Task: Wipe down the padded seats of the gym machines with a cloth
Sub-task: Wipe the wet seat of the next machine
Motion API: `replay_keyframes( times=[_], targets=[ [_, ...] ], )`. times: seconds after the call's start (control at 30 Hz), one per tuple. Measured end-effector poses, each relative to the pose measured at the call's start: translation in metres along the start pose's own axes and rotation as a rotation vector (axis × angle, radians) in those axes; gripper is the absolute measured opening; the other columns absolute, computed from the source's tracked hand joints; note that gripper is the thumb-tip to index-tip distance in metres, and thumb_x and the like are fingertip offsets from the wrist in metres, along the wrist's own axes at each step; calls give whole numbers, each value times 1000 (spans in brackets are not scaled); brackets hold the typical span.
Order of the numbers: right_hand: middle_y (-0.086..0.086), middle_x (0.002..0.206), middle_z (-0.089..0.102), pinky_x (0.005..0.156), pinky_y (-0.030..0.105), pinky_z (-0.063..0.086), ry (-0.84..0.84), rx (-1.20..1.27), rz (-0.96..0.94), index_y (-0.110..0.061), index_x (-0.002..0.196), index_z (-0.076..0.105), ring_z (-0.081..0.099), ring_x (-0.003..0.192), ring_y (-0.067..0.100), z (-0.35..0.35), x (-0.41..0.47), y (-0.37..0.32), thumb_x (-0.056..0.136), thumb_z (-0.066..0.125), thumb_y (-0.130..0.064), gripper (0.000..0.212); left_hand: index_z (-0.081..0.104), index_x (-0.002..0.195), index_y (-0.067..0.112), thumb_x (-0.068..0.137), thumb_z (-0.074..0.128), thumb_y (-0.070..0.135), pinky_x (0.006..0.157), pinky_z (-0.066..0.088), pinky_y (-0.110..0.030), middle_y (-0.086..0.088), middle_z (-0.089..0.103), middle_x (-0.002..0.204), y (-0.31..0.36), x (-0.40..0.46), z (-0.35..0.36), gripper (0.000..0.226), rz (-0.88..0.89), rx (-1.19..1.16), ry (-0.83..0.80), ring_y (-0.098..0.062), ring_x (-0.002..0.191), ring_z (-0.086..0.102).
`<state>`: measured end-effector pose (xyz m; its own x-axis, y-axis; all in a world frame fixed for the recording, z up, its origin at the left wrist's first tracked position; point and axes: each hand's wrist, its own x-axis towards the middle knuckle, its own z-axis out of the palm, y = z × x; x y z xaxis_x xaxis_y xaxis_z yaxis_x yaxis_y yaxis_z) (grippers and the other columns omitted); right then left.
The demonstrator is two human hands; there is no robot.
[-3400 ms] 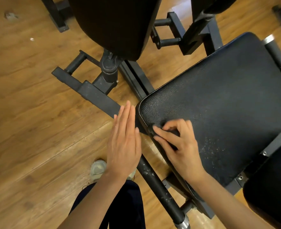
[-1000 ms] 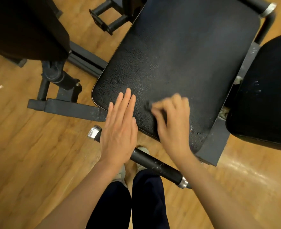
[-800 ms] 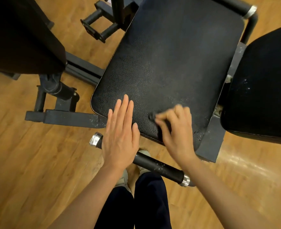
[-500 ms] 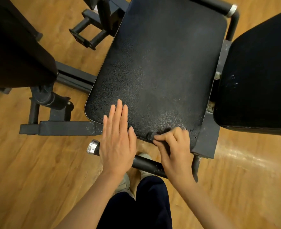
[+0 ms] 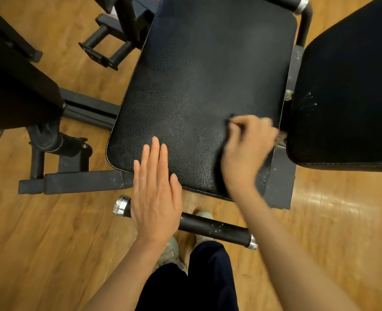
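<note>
- Wooden plank flooring [image 5: 50,243] in a warm brown tone carries several black gym machines, seen from above.
- Seat pad [image 5: 196,90]: black, pebble-grained, with rounded corners. It fills the middle of the view; its long axis runs from the near edge to the far edge, leaning slightly right at the far end.
- Cloth [image 5: 230,118]: small and dark. Only a corner shows, at the fingertips of the right hand. It lies on the pad's near right part.
- Right hand [image 5: 247,147]: blurred by motion, fingers curled and clamped on the cloth, pressing it against the pad close to the right edge.
- Key relation: most of the pad's surface lies to the left of and beyond the right hand. A coming stroke would probably travel along that long axis or leftward. The right hand is the one on the job.
- Left hand [image 5: 155,187]: flat, fingers straight and together, holding nothing. Its fingertips reach over the pad's near edge; whether they touch the pad cannot be told.
- Handle bar [image 5: 212,227]: black with silver end caps, lying crosswise just nearer than the pad, partly under the left hand.
- Second pad [image 5: 347,86]: black, just beside the seat's right edge, with pale specks on it.
- Dark trousers and pale shoes show at the near edge.
</note>
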<state>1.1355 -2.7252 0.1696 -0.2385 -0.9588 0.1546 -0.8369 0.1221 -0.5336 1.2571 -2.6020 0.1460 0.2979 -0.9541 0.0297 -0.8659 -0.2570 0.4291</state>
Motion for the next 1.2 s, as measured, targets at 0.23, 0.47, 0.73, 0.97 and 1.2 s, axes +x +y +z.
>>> replay_keyframes(
  times=[0.23, 0.47, 0.73, 0.97, 1.2],
  targets=[
    [9, 94, 59, 76, 46, 42, -255, 19, -525, -16, 95, 67, 53, 90, 34, 9, 5, -7, 90, 61, -15, 8, 23, 157, 7, 104, 26, 19, 126, 10, -43, -7, 17, 166, 1, 0, 0, 55, -5, -5, 4, -20, 155, 9],
    [4, 93, 51, 77, 37, 38, -205, 65, -281, -14, 92, 61, 43, 87, 20, -44, -46, 56, 95, 57, -14, 5, 22, 157, 6, 104, 28, 19, 127, 8, -43, -7, 15, 167, 1, -1, 0, 55, -7, 2, -11, -20, 155, 8],
    [10, 95, 54, 76, 44, 39, -82, -15, -297, -10, 91, 62, 45, 87, 27, -20, 17, 41, 93, 57, -8, 4, 23, 157, 6, 103, 29, 18, 127, 6, -41, -6, 16, 167, 1, 0, 1, 55, -16, 7, 15, -19, 155, 8],
    [4, 92, 53, 75, 31, 35, -231, 74, -329, -11, 91, 63, 40, 87, 18, -66, -67, 76, 96, 53, -15, 12, 23, 157, 7, 104, 27, 18, 126, 9, -44, -6, 16, 167, 2, -2, 1, 55, -18, 3, 26, -19, 155, 9],
    [8, 99, 57, 80, 39, 36, -143, 53, -285, -13, 95, 65, 48, 93, 28, 1, 25, 16, 92, 62, -20, 8, 24, 157, 7, 104, 28, 18, 126, 10, -44, -5, 17, 166, 1, -1, 4, 54, -10, 4, 42, -20, 155, 10]
  ],
)
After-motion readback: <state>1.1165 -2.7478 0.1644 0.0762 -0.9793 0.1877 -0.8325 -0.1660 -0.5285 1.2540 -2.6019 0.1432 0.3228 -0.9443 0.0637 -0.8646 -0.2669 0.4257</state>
